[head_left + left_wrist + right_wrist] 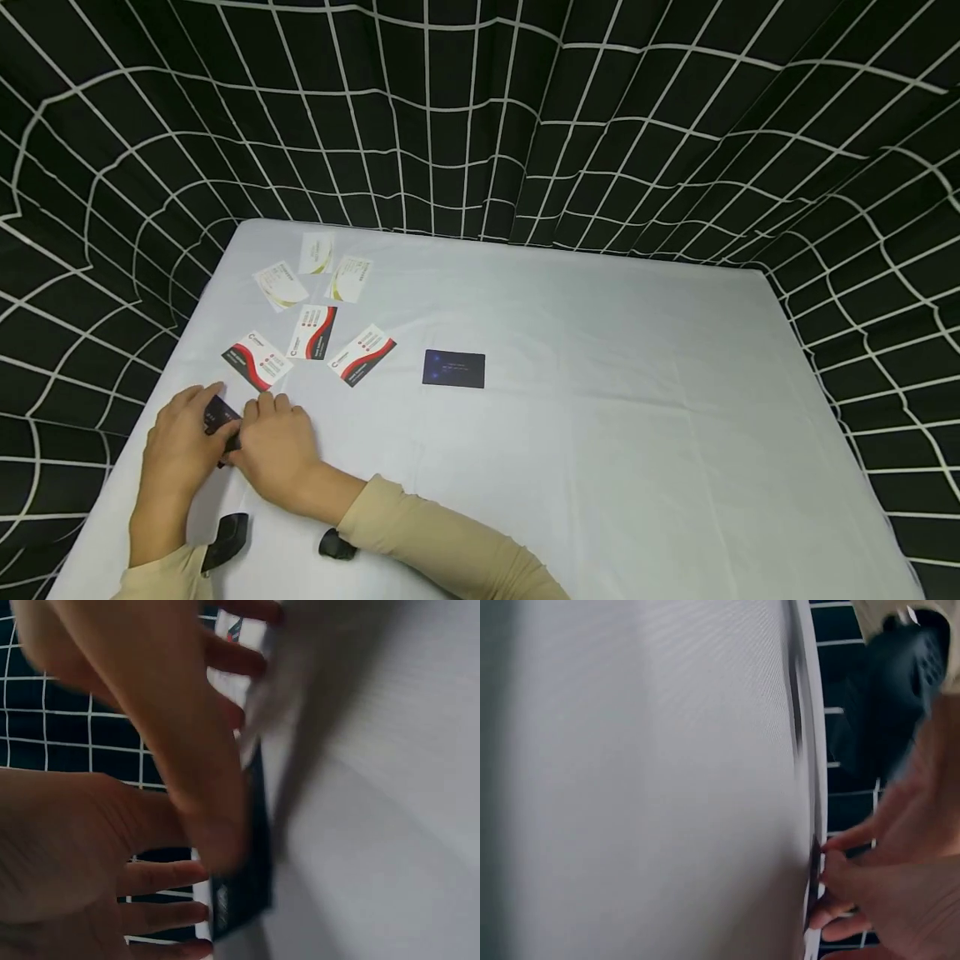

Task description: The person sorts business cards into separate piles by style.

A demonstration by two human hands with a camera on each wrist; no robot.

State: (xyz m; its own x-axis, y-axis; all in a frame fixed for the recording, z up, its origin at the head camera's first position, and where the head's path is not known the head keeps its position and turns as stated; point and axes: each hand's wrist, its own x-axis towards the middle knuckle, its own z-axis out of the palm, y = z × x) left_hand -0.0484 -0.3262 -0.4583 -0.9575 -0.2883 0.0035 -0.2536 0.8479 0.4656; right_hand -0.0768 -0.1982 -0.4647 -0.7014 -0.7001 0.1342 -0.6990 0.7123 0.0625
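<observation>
At the near left of the white table (600, 433), both hands meet over a small dark card (220, 414). My left hand (197, 418) holds its left side, thumb on top. My right hand (253, 418) reaches across and pinches the right edge with its fingertips. In the left wrist view the dark card (251, 889) lies on the cloth with the left hand (161, 900) at its side and the right hand (199, 787) coming down onto it. Seen edge-on in the right wrist view, the card (812, 874) sits under the right hand (855, 896). I cannot tell whether it is one card or a thin stack.
A dark blue card (453, 368) lies alone near the table's middle. Red, white and black cards (257, 360) (312, 332) (362, 354) and white and gold cards (281, 285) (317, 252) (350, 277) are spread at the far left. Black grid cloth (480, 125) surrounds the table.
</observation>
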